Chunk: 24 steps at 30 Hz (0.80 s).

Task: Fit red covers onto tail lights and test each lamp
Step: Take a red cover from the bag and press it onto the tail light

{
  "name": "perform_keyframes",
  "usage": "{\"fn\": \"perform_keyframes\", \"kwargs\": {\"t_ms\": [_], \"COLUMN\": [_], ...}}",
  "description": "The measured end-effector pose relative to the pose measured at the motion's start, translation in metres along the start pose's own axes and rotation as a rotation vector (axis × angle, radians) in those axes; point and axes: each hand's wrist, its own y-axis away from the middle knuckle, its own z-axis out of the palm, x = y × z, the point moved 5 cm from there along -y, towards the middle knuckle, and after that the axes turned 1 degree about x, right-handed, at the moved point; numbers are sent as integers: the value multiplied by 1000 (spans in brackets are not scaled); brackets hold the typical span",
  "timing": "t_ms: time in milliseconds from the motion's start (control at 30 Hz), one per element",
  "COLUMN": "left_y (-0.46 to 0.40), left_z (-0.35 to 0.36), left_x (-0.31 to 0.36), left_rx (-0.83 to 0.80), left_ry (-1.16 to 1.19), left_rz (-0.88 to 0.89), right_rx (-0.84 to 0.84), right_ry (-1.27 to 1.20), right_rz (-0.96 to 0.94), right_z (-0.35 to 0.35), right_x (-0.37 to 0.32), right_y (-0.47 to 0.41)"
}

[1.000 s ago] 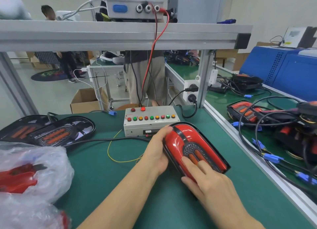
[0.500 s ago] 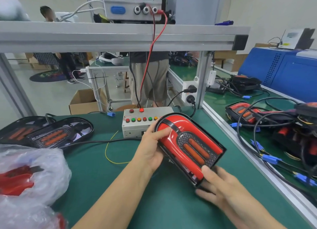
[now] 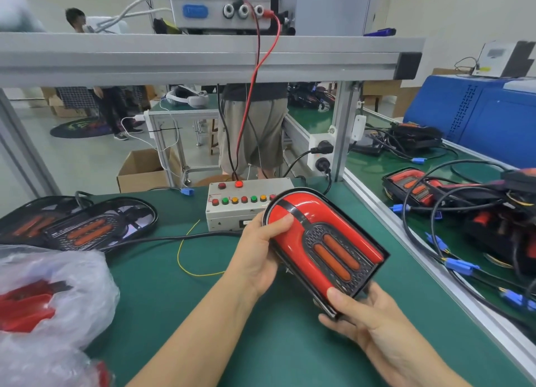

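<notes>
Head view: left hand (image 3: 261, 250) and right hand (image 3: 368, 320) grip the lamp (image 3: 322, 247), thumbs pressing its cover (image 3: 293, 212); squeeze evenly round the rim

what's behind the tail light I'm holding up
Directly behind the tail light sits the grey button box; its right end, with some buttons, is covered by the lamp. The left hand hides its lower right corner.

I see my left hand (image 3: 258, 259) and right hand (image 3: 374, 325) bare, no gloves, both forearms bare with no sleeves showing.
</notes>
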Motion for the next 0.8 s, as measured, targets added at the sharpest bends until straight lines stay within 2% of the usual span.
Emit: {"fn": "perform_keyframes", "kwargs": {"t_ms": [267, 433, 667, 800], "left_y": [-4, -6, 11, 12], "left_z": [-3, 0, 26, 33], "left_x": [-7, -12, -39, -42], "left_rx": [14, 66, 70, 48], "left_ry": [7, 3, 82, 135], "left_rz": [-12, -37, -5, -51], "right_rx": [62, 141, 170, 115], "right_ry": [78, 39, -8, 50], "right_rz": [-55, -76, -172, -142], "right_z": [0, -3, 2, -3], "right_x": [-1, 4, -5, -9], "right_y": [4, 3, -3, 2]}}
